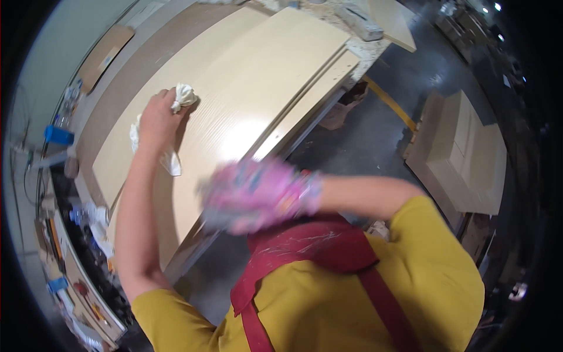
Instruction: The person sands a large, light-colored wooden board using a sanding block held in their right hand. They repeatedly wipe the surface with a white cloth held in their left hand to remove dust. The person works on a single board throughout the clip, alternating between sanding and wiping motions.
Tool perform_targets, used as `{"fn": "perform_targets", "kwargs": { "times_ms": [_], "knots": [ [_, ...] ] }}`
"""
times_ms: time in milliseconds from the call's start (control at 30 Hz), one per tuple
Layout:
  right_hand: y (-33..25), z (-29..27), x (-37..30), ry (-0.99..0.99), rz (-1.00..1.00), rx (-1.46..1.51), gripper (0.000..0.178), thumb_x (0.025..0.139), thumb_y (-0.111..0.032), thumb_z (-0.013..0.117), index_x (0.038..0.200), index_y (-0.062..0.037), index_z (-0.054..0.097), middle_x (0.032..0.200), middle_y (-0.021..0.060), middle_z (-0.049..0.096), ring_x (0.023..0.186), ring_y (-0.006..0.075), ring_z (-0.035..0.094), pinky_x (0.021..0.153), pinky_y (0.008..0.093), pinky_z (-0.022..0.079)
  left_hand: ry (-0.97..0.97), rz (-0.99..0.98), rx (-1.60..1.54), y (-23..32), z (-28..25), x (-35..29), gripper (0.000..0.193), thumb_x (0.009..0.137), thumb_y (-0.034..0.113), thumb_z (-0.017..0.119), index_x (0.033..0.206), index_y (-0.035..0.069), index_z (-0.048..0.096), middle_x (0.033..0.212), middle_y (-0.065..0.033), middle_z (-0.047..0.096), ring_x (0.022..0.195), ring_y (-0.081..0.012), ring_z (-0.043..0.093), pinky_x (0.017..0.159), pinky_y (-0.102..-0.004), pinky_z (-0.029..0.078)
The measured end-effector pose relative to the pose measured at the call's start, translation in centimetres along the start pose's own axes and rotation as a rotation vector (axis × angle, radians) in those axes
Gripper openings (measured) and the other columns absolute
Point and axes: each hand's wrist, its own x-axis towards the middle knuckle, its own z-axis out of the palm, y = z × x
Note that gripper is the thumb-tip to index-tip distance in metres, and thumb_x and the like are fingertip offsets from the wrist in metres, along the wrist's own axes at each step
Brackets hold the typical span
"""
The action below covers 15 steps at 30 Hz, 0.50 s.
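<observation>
A large pale wooden panel (pixel 258 82) lies flat on a workbench, with more panels stacked under it. My bare left hand (pixel 156 118) presses a crumpled white cloth (pixel 184 95) onto the panel's left part; the cloth's tail hangs out below my wrist. My right hand (pixel 252 196) wears a pink, paint-stained glove and is blurred. It hovers at the panel's near edge, and its grip is unclear. My yellow shirt and red apron straps fill the lower frame.
A brown board (pixel 117 88) lies beyond the panel. A grey block (pixel 359 21) sits at the bench's far end. Stacked pale boards (pixel 469 152) rest on the dark floor at right, beside a yellow floor line (pixel 390 102). Cluttered shelves (pixel 64 264) run along the left.
</observation>
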Motion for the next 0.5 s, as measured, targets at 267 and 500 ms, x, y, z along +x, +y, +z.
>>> {"fn": "perform_targets", "kwargs": {
  "times_ms": [267, 500],
  "knots": [
    [7.9, -7.1, -8.7, 0.210, 0.316, -0.722, 0.058, 0.079, -0.053, 0.063, 0.122, -0.0139, 0.058, 0.113, 0.0186, 0.057, 0.092, 0.0320, 0.061, 0.078, 0.0462, 0.052, -0.100, -0.392, -0.373, -8.4, -6.6, -15.1, 0.036, 0.078, 0.013, 0.080, 0.109, 0.003, 0.064, 0.099, -0.0114, 0.070, 0.088, -0.0227, 0.065, 0.081, -0.0346, 0.049],
    [-3.8, 5.7, 6.2, -0.354, -0.103, 0.064, 0.048, 0.085, -0.042, 0.064, 0.127, -0.0191, 0.055, 0.129, 0.0179, 0.054, 0.118, 0.0334, 0.053, 0.098, 0.0454, 0.044, -0.074, -0.477, -0.384, -9.5, -5.8, -15.1, 0.038, 0.081, 0.011, 0.077, 0.116, 0.004, 0.064, 0.098, -0.0056, 0.070, 0.090, -0.0141, 0.063, 0.082, -0.0291, 0.049]
  ]
}}
